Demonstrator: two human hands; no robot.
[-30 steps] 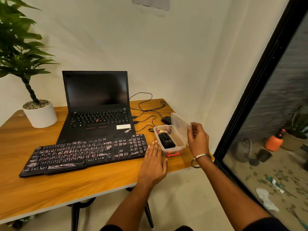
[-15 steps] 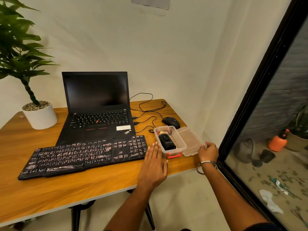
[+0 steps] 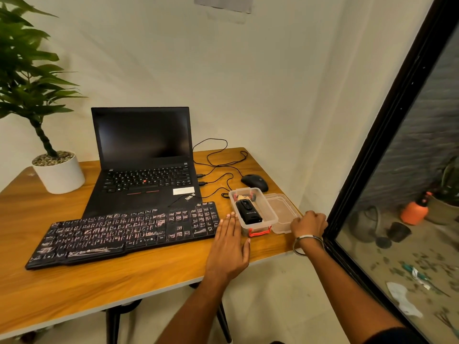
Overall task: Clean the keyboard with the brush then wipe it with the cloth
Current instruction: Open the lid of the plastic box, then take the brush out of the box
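With left hand (image 3: 229, 247) fingers flat and right hand (image 3: 308, 223) curled, lift that light, rigid black brush (image 3: 248, 212) lower right by its sides.

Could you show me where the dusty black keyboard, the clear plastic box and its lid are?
Dusty black keyboard (image 3: 124, 230): head view, on the middle key rows.
Clear plastic box (image 3: 270, 214): head view, on its right wall.
Clear plastic lid (image 3: 282, 211): head view, on its flat centre, lying beside the box.
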